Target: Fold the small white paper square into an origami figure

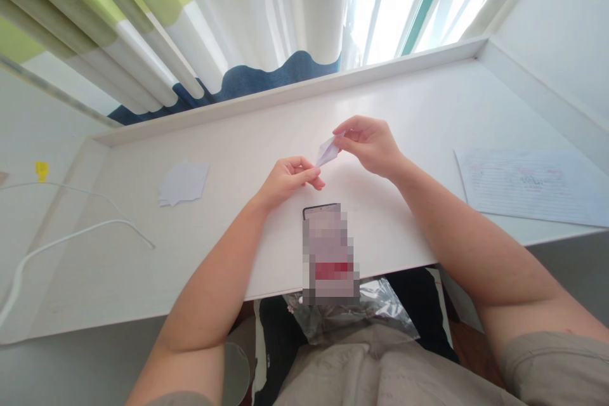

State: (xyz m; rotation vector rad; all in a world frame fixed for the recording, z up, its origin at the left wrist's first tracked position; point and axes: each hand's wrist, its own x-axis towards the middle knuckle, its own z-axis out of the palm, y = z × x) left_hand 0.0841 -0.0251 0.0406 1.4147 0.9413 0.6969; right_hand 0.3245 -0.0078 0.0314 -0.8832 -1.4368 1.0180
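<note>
A small piece of folded white paper (327, 151) is held above the desk, between my two hands. My left hand (292, 177) pinches its lower left tip with thumb and fingers. At its upper right end, my right hand (366, 143) grips it between thumb and fingertips. The paper is narrow and pointed, with creases showing along it. Just below the hands, a phone (328, 247) lies at the desk's front edge, most of its screen blurred out.
On the white desk (228, 139), several white paper pieces (183, 183) lie left and written sheets (528, 184) right. A white cable (80, 228) crosses the left end. Clear plastic (366, 314) rests on my lap. Curtains (214, 19) hang behind the raised back edge.
</note>
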